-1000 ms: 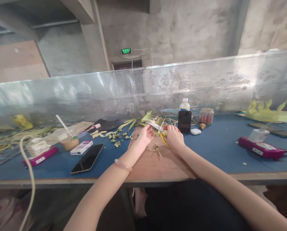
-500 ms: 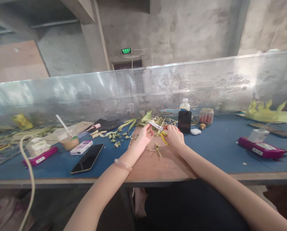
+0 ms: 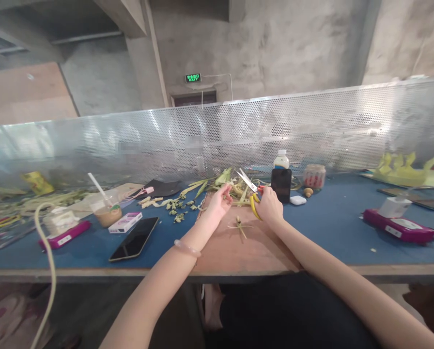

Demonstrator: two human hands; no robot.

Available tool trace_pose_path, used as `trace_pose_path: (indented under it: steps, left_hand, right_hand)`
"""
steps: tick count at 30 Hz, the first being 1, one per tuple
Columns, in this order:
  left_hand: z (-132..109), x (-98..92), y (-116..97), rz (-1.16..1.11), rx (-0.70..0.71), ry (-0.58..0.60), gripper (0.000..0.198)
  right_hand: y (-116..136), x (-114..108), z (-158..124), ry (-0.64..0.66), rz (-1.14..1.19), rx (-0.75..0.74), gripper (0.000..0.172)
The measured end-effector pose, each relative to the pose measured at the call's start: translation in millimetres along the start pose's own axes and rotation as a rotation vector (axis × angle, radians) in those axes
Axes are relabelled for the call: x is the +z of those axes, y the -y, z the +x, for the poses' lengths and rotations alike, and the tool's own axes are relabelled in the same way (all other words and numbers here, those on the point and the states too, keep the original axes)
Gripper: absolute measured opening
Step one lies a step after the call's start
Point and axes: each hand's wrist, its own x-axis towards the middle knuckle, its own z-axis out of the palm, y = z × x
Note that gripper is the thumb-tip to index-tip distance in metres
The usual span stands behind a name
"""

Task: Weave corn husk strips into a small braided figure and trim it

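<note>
My right hand point(image 3: 270, 206) is wrapped round the red and yellow handles of a pair of scissors point(image 3: 246, 180). Their silver blades stand apart and point up to the left. My left hand point(image 3: 220, 202), with a pale bangle on its wrist, is held just left of the scissors, fingertips drawn together. Whatever those fingers hold, if anything, is too small to make out. Behind both hands spreads a heap of green and straw-coloured leaf strips point(image 3: 222, 177). A small knotted figure of plant strips point(image 3: 239, 223) lies on the brown board point(image 3: 224, 254) below the hands.
A phone point(image 3: 134, 239), a small box point(image 3: 125, 222) and a drink cup point(image 3: 108, 213) are on the left. To the right stand a dark upright device point(image 3: 281, 185), a bottle point(image 3: 281, 159), a jar point(image 3: 314, 176) and a magenta power strip point(image 3: 400, 227). A perforated metal screen point(image 3: 159, 140) runs behind.
The scissors have moved right and up, away from my left fingertips, and their blades have spread apart. My left hand has stayed nearly in place.
</note>
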Motion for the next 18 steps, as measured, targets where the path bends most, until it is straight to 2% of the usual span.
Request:
trace_pose_path:
  steps: [4,9,15,18]
  left_hand:
    - [6,-1.2,2,0.128,0.095,-0.019,0.007]
    - [12,-5.8,7,0.353,0.26,-0.017,0.007]
    - [13,-9.9,15,0.611,0.39,0.06,0.009]
    - [17,-13.1,17,0.687,0.426,0.071,0.01]
  right_hand:
    - [-7,4,4,0.046,0.091,0.148,0.041]
    - [-18,5,11,0.145,0.053,0.293,0.051]
    - [-30,4,14,0.288,-0.043,0.252,0.045]
    - [-30,5,13,0.301,-0.07,0.22,0.041]
